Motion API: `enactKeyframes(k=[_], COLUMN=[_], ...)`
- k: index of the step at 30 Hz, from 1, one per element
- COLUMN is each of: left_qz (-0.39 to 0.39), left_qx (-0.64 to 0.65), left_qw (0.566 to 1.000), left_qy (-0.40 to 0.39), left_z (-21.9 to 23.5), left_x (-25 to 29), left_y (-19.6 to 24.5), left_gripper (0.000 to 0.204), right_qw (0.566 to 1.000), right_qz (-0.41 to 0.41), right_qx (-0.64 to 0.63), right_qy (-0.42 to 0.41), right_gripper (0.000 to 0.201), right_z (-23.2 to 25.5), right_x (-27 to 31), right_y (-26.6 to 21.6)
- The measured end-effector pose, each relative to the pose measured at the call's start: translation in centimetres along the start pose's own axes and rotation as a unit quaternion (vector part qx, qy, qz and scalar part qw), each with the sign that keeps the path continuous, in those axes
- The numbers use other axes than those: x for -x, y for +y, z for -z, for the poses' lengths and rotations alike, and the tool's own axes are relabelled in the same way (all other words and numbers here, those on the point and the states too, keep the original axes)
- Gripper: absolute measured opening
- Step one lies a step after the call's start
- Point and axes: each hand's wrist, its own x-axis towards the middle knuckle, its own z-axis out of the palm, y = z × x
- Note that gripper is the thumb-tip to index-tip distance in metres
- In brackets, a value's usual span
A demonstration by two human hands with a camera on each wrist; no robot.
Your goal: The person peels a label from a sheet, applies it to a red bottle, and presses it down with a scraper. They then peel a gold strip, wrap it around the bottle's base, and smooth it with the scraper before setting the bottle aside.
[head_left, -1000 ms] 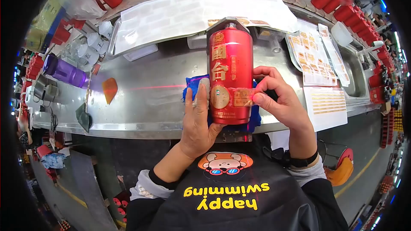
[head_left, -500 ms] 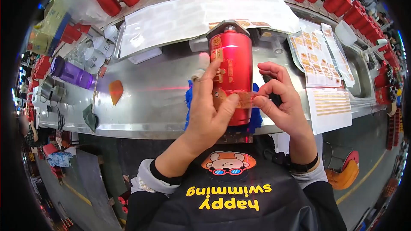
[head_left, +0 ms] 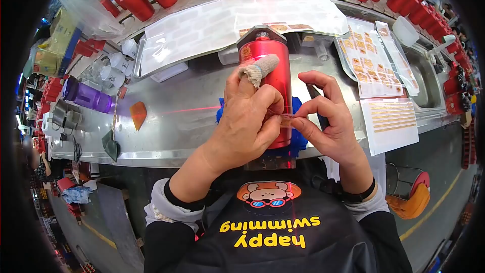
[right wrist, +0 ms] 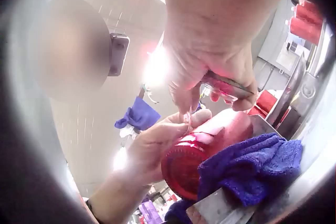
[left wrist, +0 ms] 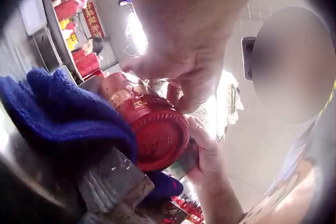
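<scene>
A red bottle [head_left: 284, 81] lies on a blue cloth [head_left: 299, 140], its flat base showing in the left wrist view. The left hand [head_left: 243, 119], a pale cover [head_left: 261, 66] on one finger, is above the bottle and hides much of its lettering. Its thumb and a bent finger pinch one end of a thin clear strip [head_left: 287, 121]. At the bottle's right side, the right hand [head_left: 331, 124] pinches the strip's other end between thumb and forefinger. A dark flat tool [right wrist: 227, 86] is held within the right hand's other fingers.
Label sheets [head_left: 371, 63] lie at the right beside a sink [head_left: 425, 81]. A large white sheet [head_left: 192, 28] spans the back, before red bottles [head_left: 136, 3]. On the left are a purple bottle [head_left: 88, 96], an orange piece [head_left: 138, 115] and a dark green piece [head_left: 109, 145].
The left hand has gone from straight fingers along the bottle to bent fingers pinching the strip over it. The right hand keeps its pinch, and the strip between the hands now looks narrower.
</scene>
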Motion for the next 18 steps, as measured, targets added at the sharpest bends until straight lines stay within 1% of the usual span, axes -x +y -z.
enactKeyframes(k=[3, 6, 8, 10, 12, 15, 18], left_qz=[0.016, 0.005, 0.005, 0.012, 0.025, -0.008, -0.021], left_qx=[0.000, -0.023, -0.028, -0.026, -0.016, -0.048, -0.056], left_qw=[0.999, 1.000, 0.999, 0.999, 1.000, 0.999, 0.998], left_qy=[-0.045, -0.010, -0.039, -0.039, -0.009, -0.012, -0.024], left_z=[0.51, 0.35, 0.55, 0.61, 0.58, 0.63, 0.82], left_x=[-0.06, -0.16, -0.07, -0.14, -0.43, -0.43, -0.52], left_y=[0.06, 0.26, -0.10, 0.02, 0.67, 0.22, 0.08], left_gripper=[0.022, 0.023, 0.022, 0.020, 0.018, 0.016, 0.018], right_qw=[1.000, 1.000, 1.000, 1.000, 1.000, 1.000, 0.999], right_qz=[0.000, -0.001, -0.008, -0.015, -0.020, -0.022, -0.022], right_qx=[0.002, -0.001, -0.005, -0.007, -0.008, -0.015, -0.027], right_qy=[0.002, 0.005, 0.004, 0.002, 0.000, 0.003, 0.012], right_gripper=[0.013, 0.012, 0.012, 0.012, 0.012, 0.012, 0.012], right_z=[-0.01, 0.02, 0.05, 0.14, 0.21, 0.23, 0.11], right_x=[0.02, 0.15, 0.24, 0.33, 0.38, 0.40, 0.46], right_y=[-0.03, 0.12, 0.12, 0.13, 0.22, 0.19, 0.28])
